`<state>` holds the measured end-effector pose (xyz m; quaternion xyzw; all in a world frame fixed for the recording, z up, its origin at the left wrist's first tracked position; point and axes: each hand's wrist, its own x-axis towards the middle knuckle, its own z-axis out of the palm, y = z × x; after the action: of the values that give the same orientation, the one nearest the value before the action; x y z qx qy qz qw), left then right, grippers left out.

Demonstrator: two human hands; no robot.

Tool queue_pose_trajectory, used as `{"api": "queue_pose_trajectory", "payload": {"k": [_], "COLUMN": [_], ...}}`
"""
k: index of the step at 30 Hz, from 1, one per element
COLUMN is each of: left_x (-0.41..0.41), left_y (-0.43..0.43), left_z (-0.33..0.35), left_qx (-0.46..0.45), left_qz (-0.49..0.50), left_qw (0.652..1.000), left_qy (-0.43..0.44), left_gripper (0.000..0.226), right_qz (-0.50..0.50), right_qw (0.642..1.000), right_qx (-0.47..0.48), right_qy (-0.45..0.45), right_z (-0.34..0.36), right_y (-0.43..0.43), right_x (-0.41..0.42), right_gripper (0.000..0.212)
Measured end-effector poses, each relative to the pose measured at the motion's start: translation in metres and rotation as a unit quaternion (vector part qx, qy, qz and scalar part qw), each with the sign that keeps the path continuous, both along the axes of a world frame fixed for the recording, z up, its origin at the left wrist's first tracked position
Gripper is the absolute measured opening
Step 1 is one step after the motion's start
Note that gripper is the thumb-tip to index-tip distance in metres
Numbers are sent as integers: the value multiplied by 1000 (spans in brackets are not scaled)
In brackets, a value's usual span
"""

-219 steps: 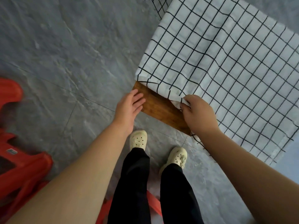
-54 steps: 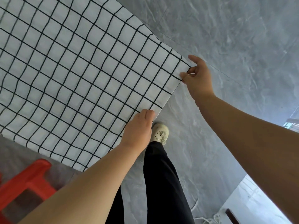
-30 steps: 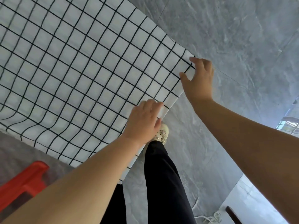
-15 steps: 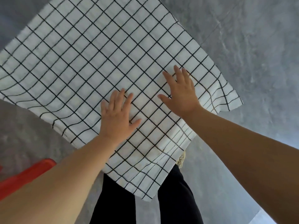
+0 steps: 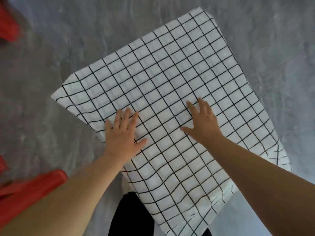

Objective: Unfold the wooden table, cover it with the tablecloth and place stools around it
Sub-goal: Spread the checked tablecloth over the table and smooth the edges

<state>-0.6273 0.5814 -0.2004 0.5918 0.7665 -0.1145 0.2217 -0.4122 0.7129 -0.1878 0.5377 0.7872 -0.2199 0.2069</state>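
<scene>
Grey marbled floor surrounds smooth white grid-checked tablecloth beneath flat hands.

Left hand and right hand lie palm-down, fingers spread, arms extended forward.

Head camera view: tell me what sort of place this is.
Likely an indoor dining spot, home or eatery unclear: a grid-checked tablecloth spread flat, red stools at the left, grey stone-look floor.
</scene>
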Motion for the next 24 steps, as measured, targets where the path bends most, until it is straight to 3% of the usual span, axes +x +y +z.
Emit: {"api": "queue_pose_trajectory", "payload": {"k": [11, 14, 17, 21, 24], "left_x": [-41, -30, -8, 34, 68], "left_y": [-14, -29, -59, -108, -148], "left_z": [-3, 0, 0, 4, 4], "left_qx": [6, 16, 42, 85, 77], "left_qz": [-46, -15, 23, 91, 161], "left_qw": [999, 1000, 999, 992, 983], "left_qy": [12, 8, 4, 3, -36], "left_gripper": [83, 77, 72, 68, 72], "right_qz": [9, -10, 46, 215, 282], "right_qw": [993, 998, 996, 961, 936], "right_qx": [-24, 11, 64, -8, -55], "right_qy": [-116, -57, 51, 175, 205], "right_z": [2, 6, 6, 5, 3], "right_y": [13, 4, -29, -106, -160], "right_x": [-30, -31, -32, -29, -19], "right_gripper": [103, 94, 73, 56, 61]}}
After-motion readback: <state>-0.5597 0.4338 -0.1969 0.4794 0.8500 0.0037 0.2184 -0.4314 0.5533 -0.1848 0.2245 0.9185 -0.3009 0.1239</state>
